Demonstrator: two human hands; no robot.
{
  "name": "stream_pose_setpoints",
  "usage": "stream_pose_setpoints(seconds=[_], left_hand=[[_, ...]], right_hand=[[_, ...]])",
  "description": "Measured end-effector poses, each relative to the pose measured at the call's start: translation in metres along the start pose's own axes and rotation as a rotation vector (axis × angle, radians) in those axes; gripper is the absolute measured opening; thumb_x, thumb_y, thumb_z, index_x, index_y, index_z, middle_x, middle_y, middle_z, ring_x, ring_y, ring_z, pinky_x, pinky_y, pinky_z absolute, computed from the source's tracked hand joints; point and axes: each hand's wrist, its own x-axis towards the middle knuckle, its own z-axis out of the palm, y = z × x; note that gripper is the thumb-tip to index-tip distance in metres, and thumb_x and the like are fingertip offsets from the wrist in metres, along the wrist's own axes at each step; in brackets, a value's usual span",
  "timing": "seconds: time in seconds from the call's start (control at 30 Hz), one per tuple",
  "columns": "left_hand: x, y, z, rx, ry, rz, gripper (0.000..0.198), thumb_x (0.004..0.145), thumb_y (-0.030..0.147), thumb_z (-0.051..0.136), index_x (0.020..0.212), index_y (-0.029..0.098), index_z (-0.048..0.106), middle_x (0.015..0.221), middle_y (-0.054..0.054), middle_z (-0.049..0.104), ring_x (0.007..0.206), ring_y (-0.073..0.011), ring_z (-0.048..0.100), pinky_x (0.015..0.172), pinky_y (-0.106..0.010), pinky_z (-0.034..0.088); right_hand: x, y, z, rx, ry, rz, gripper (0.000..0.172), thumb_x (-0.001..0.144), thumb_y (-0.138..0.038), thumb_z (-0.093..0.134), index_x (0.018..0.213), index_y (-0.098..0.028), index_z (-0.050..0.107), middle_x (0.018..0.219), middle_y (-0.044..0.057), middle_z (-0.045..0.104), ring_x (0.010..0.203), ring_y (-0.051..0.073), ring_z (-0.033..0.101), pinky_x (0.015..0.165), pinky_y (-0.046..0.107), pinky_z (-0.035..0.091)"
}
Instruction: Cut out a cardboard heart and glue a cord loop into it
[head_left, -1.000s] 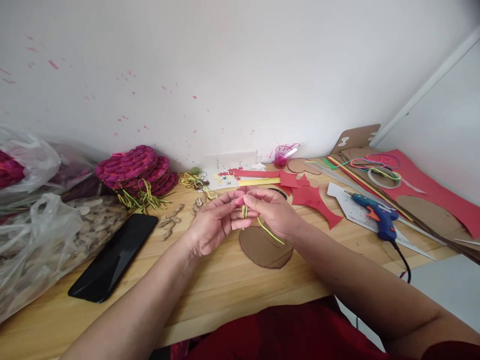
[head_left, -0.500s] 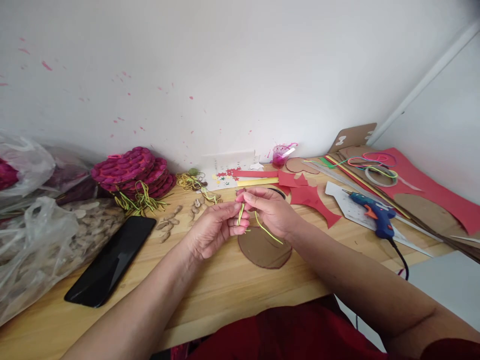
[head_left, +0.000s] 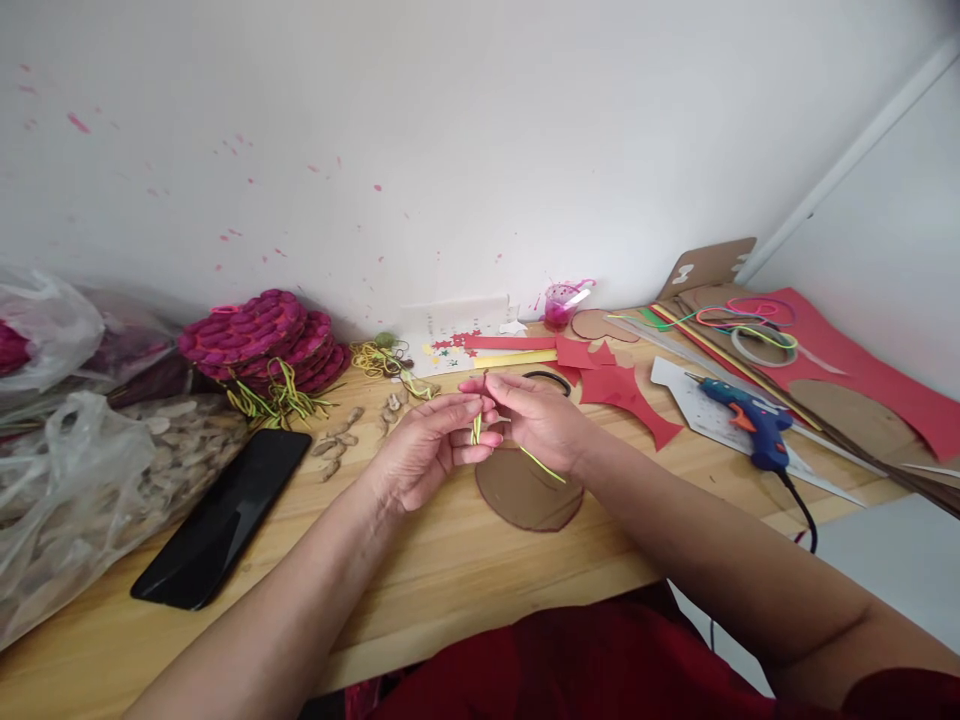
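Note:
My left hand [head_left: 429, 447] pinches a yellow-green cord [head_left: 477, 429], which runs down across its fingers. Close against it, my right hand [head_left: 541, 415] is closed on the same cord, and a loose end trails below the palm. A thin dark tip pokes up between the fingertips; I cannot make out what it is. Beneath the hands a round cardboard disc [head_left: 529, 495] lies flat on the wooden table [head_left: 420, 590], partly covered by the hands. A black scissors handle [head_left: 550, 378] shows just behind my right hand.
A black phone [head_left: 221, 520], loose peanuts [head_left: 330, 455] and a plastic bag of peanuts [head_left: 82, 510] lie left. Magenta woven rounds [head_left: 255, 335] are stacked behind. Red paper pieces [head_left: 626, 395] lie right of centre, near a blue glue gun [head_left: 757, 425] with its cable. A pink-stained cup [head_left: 561, 305] stands at the wall.
The fingertips have shifted slightly, with the right fingers now closer over the cord. The held cord has moved a little left in the left hand; the view has tilted slightly.

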Motion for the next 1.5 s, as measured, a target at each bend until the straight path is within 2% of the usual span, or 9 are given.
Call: stream_pose_setpoints(seconds=[0.17, 0.3, 0.43, 0.6, 0.73, 1.07, 1.17, 1.33, 1.5], left_hand=[[0.000, 0.002, -0.002, 0.081, 0.205, 0.206, 0.023, 0.068, 0.026, 0.084, 0.087, 0.016, 0.078, 0.095, -0.005, 0.075, 0.070, -0.0095, 0.062, 0.045, -0.016, 0.036], [0.002, 0.002, -0.005, 0.145, 0.281, 0.277, 0.024, 0.066, 0.033, 0.084, 0.085, 0.019, 0.077, 0.093, -0.003, 0.075, 0.075, -0.0105, 0.060, 0.054, -0.019, 0.038], [0.003, 0.002, -0.006, 0.078, 0.260, 0.271, 0.025, 0.065, 0.032, 0.085, 0.084, 0.018, 0.075, 0.091, 0.000, 0.072, 0.069, -0.0098, 0.057, 0.060, -0.022, 0.042], [0.002, 0.003, -0.006, -0.010, 0.207, 0.221, 0.024, 0.069, 0.028, 0.083, 0.087, 0.017, 0.072, 0.073, 0.003, 0.062, 0.063, -0.0097, 0.054, 0.057, -0.023, 0.042], [0.004, 0.006, -0.011, -0.102, 0.199, 0.243, 0.019, 0.071, 0.022, 0.082, 0.084, 0.016, 0.070, 0.076, 0.003, 0.063, 0.065, -0.0081, 0.057, 0.056, -0.020, 0.044], [0.001, 0.016, -0.012, -0.132, 0.156, 0.311, 0.008, 0.080, 0.016, 0.075, 0.081, 0.012, 0.068, 0.085, -0.001, 0.068, 0.068, -0.0061, 0.062, 0.059, -0.014, 0.053], [0.000, 0.017, -0.012, -0.136, 0.158, 0.317, 0.006, 0.081, 0.013, 0.073, 0.081, 0.012, 0.068, 0.084, -0.002, 0.068, 0.071, -0.0073, 0.066, 0.063, -0.014, 0.056], [0.002, 0.018, -0.012, -0.145, 0.139, 0.320, 0.004, 0.084, 0.012, 0.071, 0.082, 0.012, 0.067, 0.078, -0.001, 0.068, 0.067, -0.0081, 0.067, 0.062, -0.015, 0.058], [0.003, 0.018, -0.014, -0.172, 0.131, 0.334, 0.007, 0.081, 0.013, 0.074, 0.083, 0.011, 0.067, 0.078, 0.000, 0.068, 0.063, -0.0078, 0.066, 0.060, -0.016, 0.059]], right_hand=[[0.001, 0.001, 0.000, -0.050, -0.053, 0.071, 0.032, 0.086, -0.050, 0.070, 0.099, -0.021, 0.071, 0.098, 0.005, 0.066, 0.079, 0.013, 0.061, 0.061, 0.022, 0.052], [-0.001, 0.004, 0.001, -0.221, -0.101, 0.067, 0.032, 0.083, -0.044, 0.074, 0.104, -0.021, 0.068, 0.104, 0.006, 0.068, 0.084, 0.015, 0.065, 0.055, 0.019, 0.049], [-0.004, 0.004, 0.006, -0.371, -0.134, 0.039, 0.030, 0.081, -0.043, 0.077, 0.082, -0.015, 0.067, 0.078, 0.003, 0.065, 0.064, 0.011, 0.062, 0.042, 0.017, 0.034], [-0.008, 0.001, 0.010, -0.443, -0.093, 0.094, 0.035, 0.080, -0.046, 0.077, 0.072, -0.015, 0.063, 0.070, 0.001, 0.063, 0.053, 0.007, 0.054, 0.040, 0.018, 0.025], [-0.008, 0.000, 0.011, -0.532, -0.092, 0.048, 0.034, 0.083, -0.045, 0.073, 0.071, -0.016, 0.063, 0.065, 0.000, 0.062, 0.052, 0.007, 0.052, 0.042, 0.019, 0.026], [-0.007, 0.004, 0.007, -0.690, -0.080, -0.073, 0.030, 0.087, -0.039, 0.069, 0.068, -0.018, 0.062, 0.067, 0.000, 0.063, 0.059, 0.011, 0.059, 0.060, 0.025, 0.045], [-0.006, 0.007, 0.007, -0.701, -0.072, -0.081, 0.028, 0.087, -0.039, 0.069, 0.070, -0.018, 0.061, 0.071, 0.001, 0.065, 0.059, 0.011, 0.060, 0.060, 0.025, 0.046], [-0.008, 0.005, 0.011, -0.616, -0.019, -0.066, 0.025, 0.085, -0.039, 0.071, 0.093, -0.017, 0.063, 0.078, 0.002, 0.067, 0.058, 0.011, 0.061, 0.052, 0.023, 0.043], [-0.009, -0.001, 0.012, -0.597, 0.002, -0.051, 0.023, 0.090, -0.037, 0.064, 0.087, -0.014, 0.065, 0.075, 0.003, 0.067, 0.057, 0.010, 0.061, 0.047, 0.021, 0.038]])
